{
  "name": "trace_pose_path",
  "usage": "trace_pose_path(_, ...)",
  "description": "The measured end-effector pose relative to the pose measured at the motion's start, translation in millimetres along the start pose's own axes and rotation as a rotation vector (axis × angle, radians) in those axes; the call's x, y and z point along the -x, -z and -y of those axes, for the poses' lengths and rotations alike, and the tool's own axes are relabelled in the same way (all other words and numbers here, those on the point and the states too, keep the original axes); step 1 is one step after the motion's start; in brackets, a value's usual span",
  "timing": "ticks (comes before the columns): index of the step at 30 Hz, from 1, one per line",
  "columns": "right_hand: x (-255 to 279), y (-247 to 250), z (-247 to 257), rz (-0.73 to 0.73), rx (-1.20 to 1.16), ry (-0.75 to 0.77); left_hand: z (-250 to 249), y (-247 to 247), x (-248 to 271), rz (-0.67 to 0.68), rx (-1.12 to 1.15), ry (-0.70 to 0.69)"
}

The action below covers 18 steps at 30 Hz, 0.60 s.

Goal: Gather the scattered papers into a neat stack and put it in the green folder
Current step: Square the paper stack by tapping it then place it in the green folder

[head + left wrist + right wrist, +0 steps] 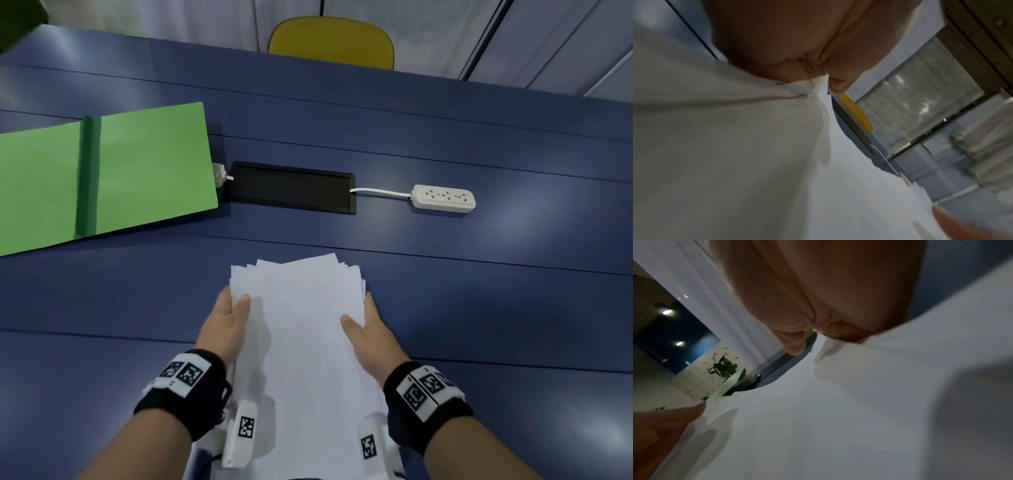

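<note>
A stack of white papers (305,329) is held above the blue table (479,274) near its front, its far corners fanned and uneven. My left hand (227,317) grips the stack's left edge, thumb on top and fingers underneath. On the right edge my right hand (364,325) holds it the same way. The papers (777,162) fill the left wrist view under the palm, and the papers (859,402) fill the right wrist view too. The green folder (102,174) lies open and flat at the table's left, apart from the stack.
A black cable hatch (291,186) is set in the table's middle, and a white power strip (443,198) lies to its right on a cord. A yellow chair (330,42) stands behind the far edge. Bare blue tabletop lies between the folder and the stack.
</note>
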State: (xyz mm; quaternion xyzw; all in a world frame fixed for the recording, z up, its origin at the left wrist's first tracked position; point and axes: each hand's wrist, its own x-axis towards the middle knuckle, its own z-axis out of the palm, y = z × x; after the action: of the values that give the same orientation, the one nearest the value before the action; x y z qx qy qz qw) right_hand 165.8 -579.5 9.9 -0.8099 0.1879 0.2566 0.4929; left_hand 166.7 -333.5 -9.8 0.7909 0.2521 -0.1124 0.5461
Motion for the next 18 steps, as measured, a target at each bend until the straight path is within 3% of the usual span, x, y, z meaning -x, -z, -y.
trace_pose_path(3,1,3,-2,-0.034,-0.093,-0.017,10,9,-8,0.0,0.143,0.028)
trace_pose_path(7,7,-9,-12,-0.017,-0.107,-0.01,9,1,4,0.044,0.173,0.038)
trace_pose_path(10,12,-7,-19,-0.04,-0.112,-0.033,13,13,12,-0.057,0.216,0.122)
trace_pose_path(12,25,-6,-25,-0.018,-0.072,-0.062,16,17,30,-0.049,0.192,0.161)
trace_pose_path(15,41,-13,-23,0.031,-0.031,-0.059,18,3,55,0.105,0.186,0.069)
trace_pose_path(18,46,-4,-13,0.034,-0.02,-0.086,18,7,60,0.085,0.123,0.029)
